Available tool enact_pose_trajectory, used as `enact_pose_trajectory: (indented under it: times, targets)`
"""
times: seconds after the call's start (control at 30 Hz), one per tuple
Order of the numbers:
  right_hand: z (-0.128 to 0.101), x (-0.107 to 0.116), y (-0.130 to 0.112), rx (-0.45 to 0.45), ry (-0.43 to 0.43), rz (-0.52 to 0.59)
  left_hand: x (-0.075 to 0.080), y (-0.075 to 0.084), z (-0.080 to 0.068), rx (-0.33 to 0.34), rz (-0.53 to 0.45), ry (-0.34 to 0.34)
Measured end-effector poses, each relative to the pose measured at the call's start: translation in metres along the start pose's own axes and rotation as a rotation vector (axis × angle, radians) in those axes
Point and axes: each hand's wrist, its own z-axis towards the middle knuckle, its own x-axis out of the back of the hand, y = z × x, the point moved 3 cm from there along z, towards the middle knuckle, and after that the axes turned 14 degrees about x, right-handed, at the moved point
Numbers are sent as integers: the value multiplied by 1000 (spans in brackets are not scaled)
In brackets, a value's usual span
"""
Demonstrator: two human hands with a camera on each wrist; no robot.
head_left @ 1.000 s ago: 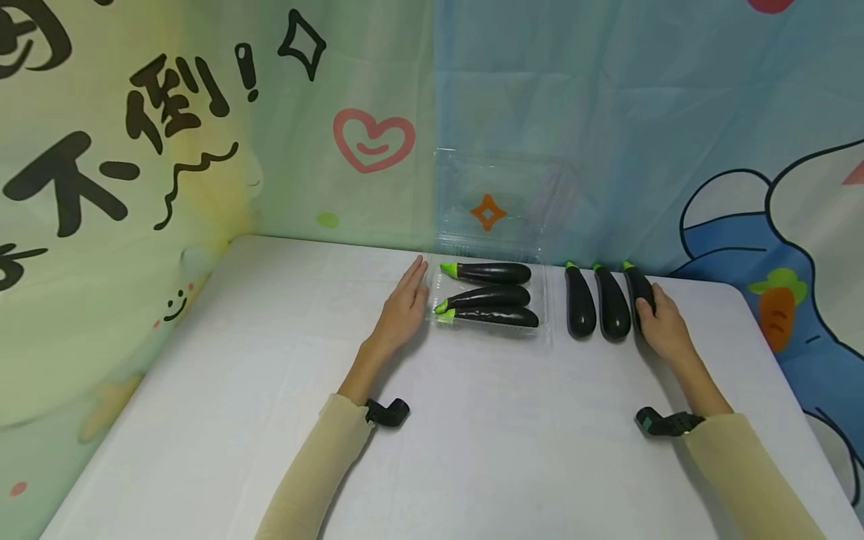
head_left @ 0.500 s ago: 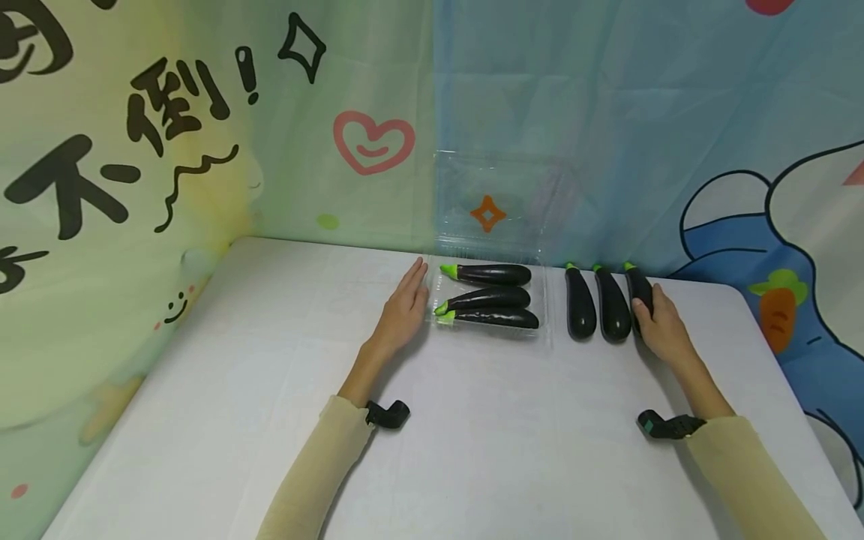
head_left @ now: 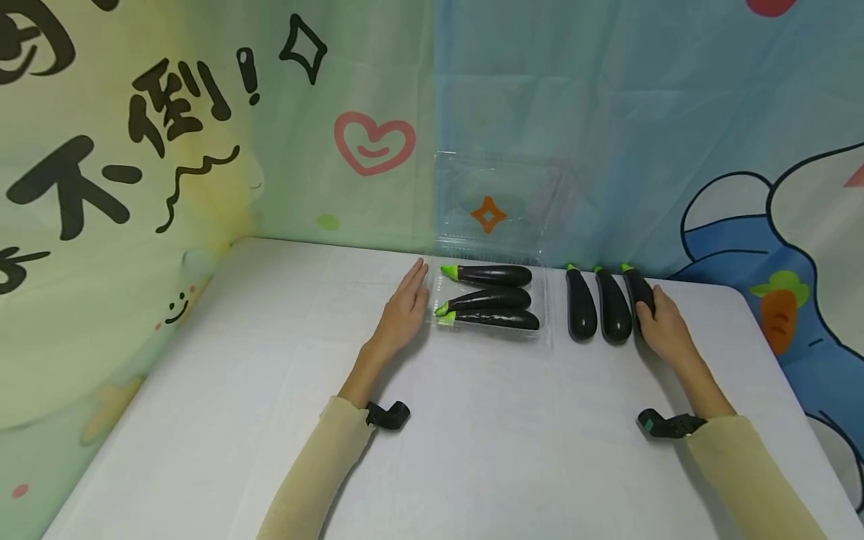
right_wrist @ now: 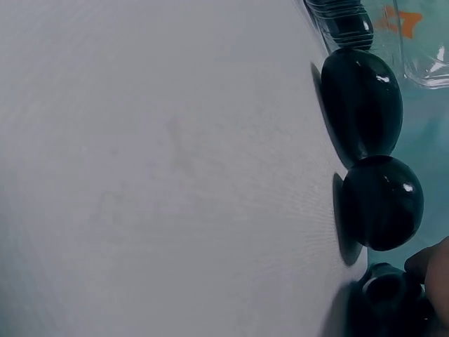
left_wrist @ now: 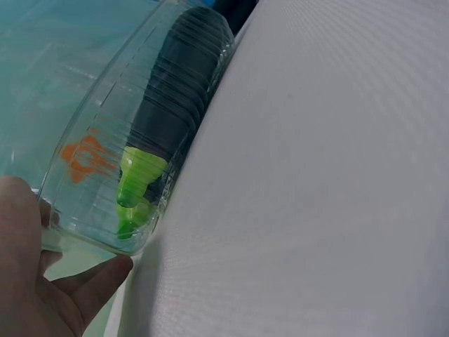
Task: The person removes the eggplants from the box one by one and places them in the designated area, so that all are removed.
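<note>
While one eggplant [head_left: 637,289] at the right end of a row lies in the grip of the right hand [head_left: 667,326], thumb on its near side, I count two more in that row: a middle eggplant [head_left: 614,309] just beside it and a left-end eggplant [head_left: 582,307] a little further along. All three lie on the worktop [head_left: 513,450] with their green stem ends toward the back. Next along, to the left, sits one clear plastic container [head_left: 454,289] holding three more, which makes six in all: a far eggplant [head_left: 496,274] set slightly apart, then a middle one and a near eggplant [head_left: 499,320] lying close together, their green ends pointing left. The container's single transparent lid [head_left: 506,180] stands raised behind it. At the container's left end, the left hand [head_left: 400,313] is unclenched, its fingers straight and resting against the plastic. Two black wrist cameras, one on the left [head_left: 388,415] and one on the right [head_left: 668,424], sit just below the hands, by two beige sleeves [head_left: 317,472]. Behind everything hangs a printed cloth [head_left: 641,112] with one pink heart outline [head_left: 374,144] and one cartoon carrot [head_left: 779,311].
</note>
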Motion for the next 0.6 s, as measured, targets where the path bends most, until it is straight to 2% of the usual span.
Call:
enact_pose_trajectory:
  times: [0.37,0.6]
  targets:
    - [0,1,1,-14,19,-3,0,1,-1,7,1,-16]
    - [-2,3,1,4,39,-12,0,1,-1,-7,1,2]
